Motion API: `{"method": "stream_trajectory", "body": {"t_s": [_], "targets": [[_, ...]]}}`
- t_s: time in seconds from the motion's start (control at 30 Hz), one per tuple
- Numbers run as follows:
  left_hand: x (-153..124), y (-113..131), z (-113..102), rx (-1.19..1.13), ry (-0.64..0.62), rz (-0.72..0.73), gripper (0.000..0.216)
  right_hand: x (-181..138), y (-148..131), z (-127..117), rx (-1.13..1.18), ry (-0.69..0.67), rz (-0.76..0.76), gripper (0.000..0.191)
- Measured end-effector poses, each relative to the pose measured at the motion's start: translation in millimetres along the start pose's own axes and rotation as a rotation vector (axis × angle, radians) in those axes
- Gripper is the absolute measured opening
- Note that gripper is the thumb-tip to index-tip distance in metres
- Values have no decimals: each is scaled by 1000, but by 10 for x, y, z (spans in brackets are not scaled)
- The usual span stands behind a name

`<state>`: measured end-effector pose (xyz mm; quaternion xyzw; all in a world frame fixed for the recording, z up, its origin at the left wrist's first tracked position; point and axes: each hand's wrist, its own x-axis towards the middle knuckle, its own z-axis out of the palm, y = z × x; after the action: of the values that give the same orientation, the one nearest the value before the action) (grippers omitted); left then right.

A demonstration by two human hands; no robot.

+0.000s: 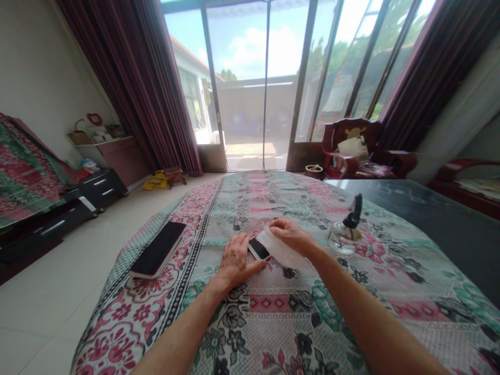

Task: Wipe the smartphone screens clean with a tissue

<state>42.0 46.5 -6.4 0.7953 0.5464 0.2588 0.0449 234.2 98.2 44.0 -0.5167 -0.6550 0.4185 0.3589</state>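
Note:
A white-edged smartphone (257, 249) with a dark screen lies on the patterned tablecloth in front of me. My left hand (235, 260) rests on the cloth with its fingers at the phone's left side and its thumb along the near edge, holding it. Above the phone's right part, my right hand (288, 233) pinches a thin white tissue (287, 252). The tissue hangs over part of the screen and trails onto the cloth. To the right of my right hand stands a clear spray bottle (346, 234) with a black pump head.
A larger dark tablet-like device (158, 250) with a pale edge lies at the table's left. The floral tablecloth (273, 323) drapes over the rounded table edge. A dark glossy surface (394, 200) adjoins at right. Beyond are a carved wooden chair (351, 148) and glass doors.

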Motion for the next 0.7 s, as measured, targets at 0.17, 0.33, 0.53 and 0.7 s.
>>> {"method": "stream_trajectory", "body": {"t_s": [0.17,0.33,0.53,0.7], "targets": [[-1,2,-4,2,-3,2,69,-6,-13,14,-260,94,-134,15],[-3,3,-5,-9,13,2,70,-24,-62,-123,-49,29,-52,28],[-3,6,-12,16,-23,-25,74,-3,47,-125,-111,-69,-68,17],[-4,20,-10,27,-28,-43,74,-80,65,207,-531,8,-360,11]]}}
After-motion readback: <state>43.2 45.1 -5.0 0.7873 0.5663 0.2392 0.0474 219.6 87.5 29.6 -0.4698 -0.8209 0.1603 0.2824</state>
